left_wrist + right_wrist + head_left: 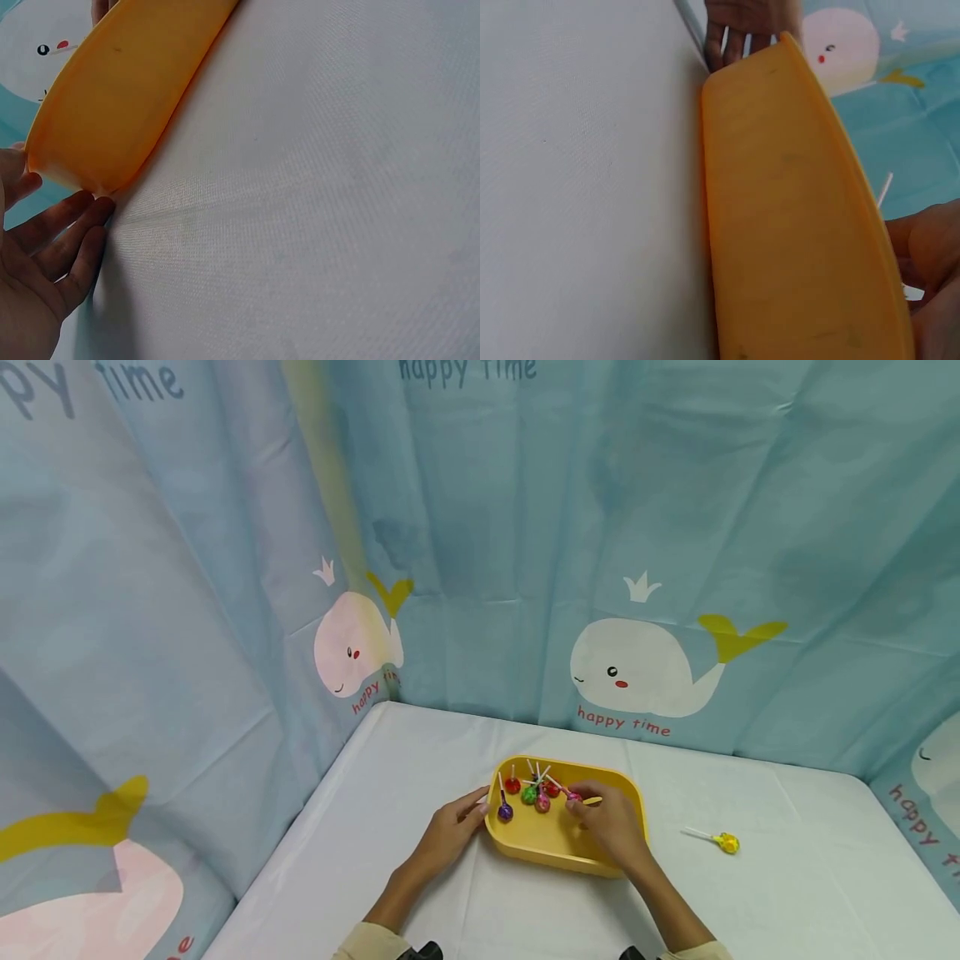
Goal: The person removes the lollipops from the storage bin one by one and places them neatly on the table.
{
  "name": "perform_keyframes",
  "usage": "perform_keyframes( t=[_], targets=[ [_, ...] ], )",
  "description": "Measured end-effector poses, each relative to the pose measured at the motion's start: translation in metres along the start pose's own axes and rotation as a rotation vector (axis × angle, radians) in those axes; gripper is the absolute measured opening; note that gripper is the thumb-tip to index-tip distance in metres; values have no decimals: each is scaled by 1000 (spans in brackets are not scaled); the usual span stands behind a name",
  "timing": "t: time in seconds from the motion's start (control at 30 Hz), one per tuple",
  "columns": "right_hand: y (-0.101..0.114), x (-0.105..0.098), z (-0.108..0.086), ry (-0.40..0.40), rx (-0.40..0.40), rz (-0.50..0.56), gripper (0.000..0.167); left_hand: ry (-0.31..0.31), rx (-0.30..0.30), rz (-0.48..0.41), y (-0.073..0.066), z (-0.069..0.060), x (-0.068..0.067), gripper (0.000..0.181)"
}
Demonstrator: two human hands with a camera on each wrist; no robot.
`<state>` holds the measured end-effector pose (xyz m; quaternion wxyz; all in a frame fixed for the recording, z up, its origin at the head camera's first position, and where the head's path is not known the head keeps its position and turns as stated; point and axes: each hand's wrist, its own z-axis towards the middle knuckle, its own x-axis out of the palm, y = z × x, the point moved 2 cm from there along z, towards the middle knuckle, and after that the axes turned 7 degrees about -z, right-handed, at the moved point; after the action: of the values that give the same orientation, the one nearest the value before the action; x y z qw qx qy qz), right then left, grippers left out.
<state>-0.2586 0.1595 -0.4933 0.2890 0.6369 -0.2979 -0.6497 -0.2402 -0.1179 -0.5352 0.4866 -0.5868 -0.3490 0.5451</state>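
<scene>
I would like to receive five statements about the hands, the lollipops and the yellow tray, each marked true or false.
1. The left hand touches the yellow tray. True.
2. The yellow lollipop lies inside the tray. False: it lies outside, on the white table.
3. The right hand has its fingertips at a pink lollipop. True.
4. The green lollipop is outside the tray. False: it is inside.
5. The purple lollipop is in the tray. True.
</scene>
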Motion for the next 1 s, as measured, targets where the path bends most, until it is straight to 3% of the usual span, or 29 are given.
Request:
perform_keyframes(
  t=[0.3, 1.0],
  targets=[
    [0, -18, -10, -36, -33, 17, 28, -7, 0, -8, 0, -1, 0, 49],
    [-16, -55, -33, -100, 12, 22, 39, -10, 0, -2, 2, -1, 0, 48]
  ],
)
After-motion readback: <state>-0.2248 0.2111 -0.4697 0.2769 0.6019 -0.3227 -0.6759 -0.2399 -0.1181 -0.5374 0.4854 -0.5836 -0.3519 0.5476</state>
